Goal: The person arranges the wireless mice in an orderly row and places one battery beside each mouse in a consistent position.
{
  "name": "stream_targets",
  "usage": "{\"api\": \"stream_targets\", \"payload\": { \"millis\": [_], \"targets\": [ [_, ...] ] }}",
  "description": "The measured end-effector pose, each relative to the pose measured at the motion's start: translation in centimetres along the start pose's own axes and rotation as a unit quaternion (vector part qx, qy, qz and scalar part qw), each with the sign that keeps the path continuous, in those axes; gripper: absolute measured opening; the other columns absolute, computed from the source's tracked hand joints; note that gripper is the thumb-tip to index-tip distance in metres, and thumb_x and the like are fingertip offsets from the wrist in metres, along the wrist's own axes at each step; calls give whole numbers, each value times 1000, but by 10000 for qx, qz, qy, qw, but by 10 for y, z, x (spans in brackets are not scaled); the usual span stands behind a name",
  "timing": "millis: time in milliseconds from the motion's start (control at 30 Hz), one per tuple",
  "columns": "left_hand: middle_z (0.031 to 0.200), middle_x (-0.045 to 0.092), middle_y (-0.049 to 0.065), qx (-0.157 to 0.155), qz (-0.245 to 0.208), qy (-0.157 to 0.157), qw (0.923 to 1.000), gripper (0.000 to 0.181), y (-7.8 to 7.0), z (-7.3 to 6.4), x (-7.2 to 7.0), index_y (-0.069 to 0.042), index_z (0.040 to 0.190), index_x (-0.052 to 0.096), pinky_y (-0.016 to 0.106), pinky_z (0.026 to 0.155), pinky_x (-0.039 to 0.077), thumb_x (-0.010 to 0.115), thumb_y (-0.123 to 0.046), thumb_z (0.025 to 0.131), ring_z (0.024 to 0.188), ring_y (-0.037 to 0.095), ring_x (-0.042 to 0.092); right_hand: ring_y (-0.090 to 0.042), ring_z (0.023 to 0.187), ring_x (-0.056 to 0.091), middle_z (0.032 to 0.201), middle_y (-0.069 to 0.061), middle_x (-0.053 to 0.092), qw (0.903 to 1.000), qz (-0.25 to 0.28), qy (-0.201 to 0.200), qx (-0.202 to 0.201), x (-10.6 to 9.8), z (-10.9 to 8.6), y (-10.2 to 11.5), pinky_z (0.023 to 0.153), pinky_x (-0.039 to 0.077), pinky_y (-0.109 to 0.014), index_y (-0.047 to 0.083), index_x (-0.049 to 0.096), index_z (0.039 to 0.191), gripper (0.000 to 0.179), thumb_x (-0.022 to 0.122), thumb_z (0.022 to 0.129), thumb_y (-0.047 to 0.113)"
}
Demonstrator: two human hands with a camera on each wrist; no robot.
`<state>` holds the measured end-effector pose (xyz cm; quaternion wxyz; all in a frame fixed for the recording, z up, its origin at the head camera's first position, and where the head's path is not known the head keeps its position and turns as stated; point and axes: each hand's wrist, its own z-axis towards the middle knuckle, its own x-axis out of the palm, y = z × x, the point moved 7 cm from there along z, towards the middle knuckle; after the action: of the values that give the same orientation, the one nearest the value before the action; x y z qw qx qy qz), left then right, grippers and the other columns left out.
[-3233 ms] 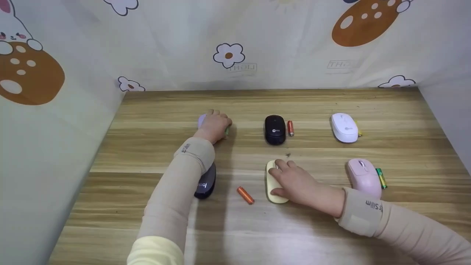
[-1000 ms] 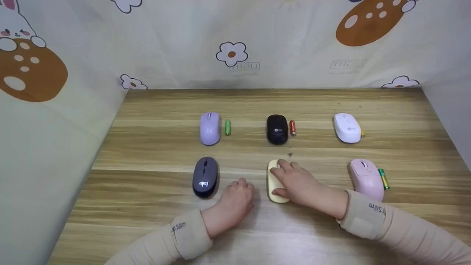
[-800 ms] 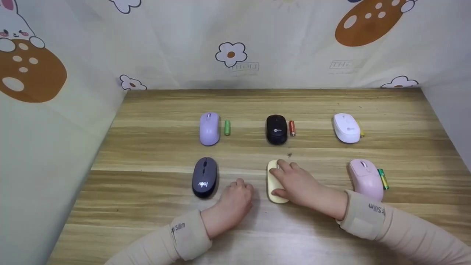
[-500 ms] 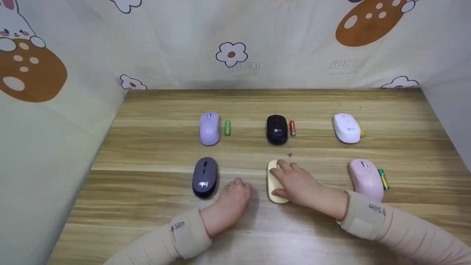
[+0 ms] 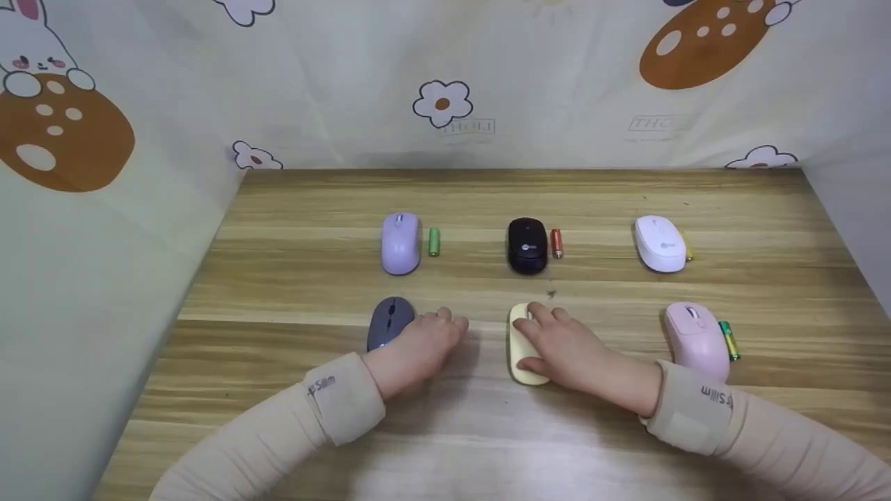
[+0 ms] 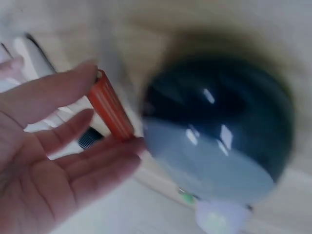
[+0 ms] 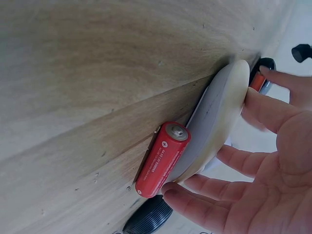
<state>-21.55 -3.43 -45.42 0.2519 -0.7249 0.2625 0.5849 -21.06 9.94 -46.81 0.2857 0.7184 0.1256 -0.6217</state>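
Observation:
Thumb and fingers of my left hand (image 5: 421, 348) pinch an orange battery (image 6: 111, 107), seen in the left wrist view. This hand is beside the dark grey mouse (image 5: 388, 323), covering its lower part in the head view. My right hand (image 5: 574, 351) holds the pale yellow mouse (image 5: 520, 348), thumb on one side and fingers on the other. A red battery (image 7: 162, 160) stands against that mouse's edge by the fingertips in the right wrist view; the hand hides it in the head view.
Across the back of the wooden table (image 5: 313, 236) are a lilac mouse (image 5: 400, 243) with a green battery (image 5: 434, 241), a black mouse (image 5: 527, 245) with a red-orange battery (image 5: 557, 243), and a white mouse (image 5: 660, 243). A pink mouse (image 5: 696, 341) and green-yellow battery (image 5: 729, 340) are at right.
My left hand has come from the lilac mouse to the orange battery, picked it up, and moved up and left to the dark grey mouse. The right hand has stayed on the yellow mouse.

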Motion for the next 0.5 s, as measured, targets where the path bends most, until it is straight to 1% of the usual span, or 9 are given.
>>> {"api": "stream_targets", "payload": {
  "millis": [67, 133, 200, 333, 500],
  "targets": [
    [79, 53, 11, 139, -150, 75, 9998, 12, 6, 2, -1, -2, 93, 52, 30, 57, 48, 55, 5, 84, 67, 21, 54, -41, 95, 52, 121, -26, 47, 10000, 24, 44, 25, 1, 0, -1, 78, 48, -50, 1, 53, 120, 57, 70, 77, 34],
    [79, 52, 11, 225, -152, 83, 9996, 12, 12, 5, -1, -2, 93, 51, 30, 57, 48, 54, 5, 84, 66, 20, 53, -41, 96, 52, 122, -26, 47, 10000, 30, 49, 21, 1, 0, -1, 78, 48, -50, 1, 53, 120, 57, 70, 77, 35],
    [79, 51, 12, 247, -143, 40, 9996, 10, 15, 6, 0, -1, 92, 50, 30, 56, 47, 53, 6, 85, 65, 21, 53, -41, 95, 52, 121, -26, 47, 10000, 32, 44, 7, 1, 0, -1, 76, 48, -50, 1, 53, 119, 57, 70, 77, 35],
    [79, 50, 13, 194, -127, 114, 9997, 10, 19, 9, 4, -1, 93, 50, 31, 54, 47, 52, 5, 86, 64, 22, 54, -41, 94, 52, 120, -26, 47, 10000, 28, 8, -21, 0, 0, 0, 74, 49, -50, 2, 53, 119, 56, 70, 77, 35],
    [85, 51, 14, -26, -457, 309, 9985, 17, 21, 10, 8, -2, 104, 49, 33, 55, 48, 50, 3, 88, 65, 24, 56, -41, 94, 52, 121, -26, 48, 10000, 40, -7, -39, 0, 0, 0, 75, 49, -50, 1, 54, 119, 56, 70, 77, 35]
  ]
}}
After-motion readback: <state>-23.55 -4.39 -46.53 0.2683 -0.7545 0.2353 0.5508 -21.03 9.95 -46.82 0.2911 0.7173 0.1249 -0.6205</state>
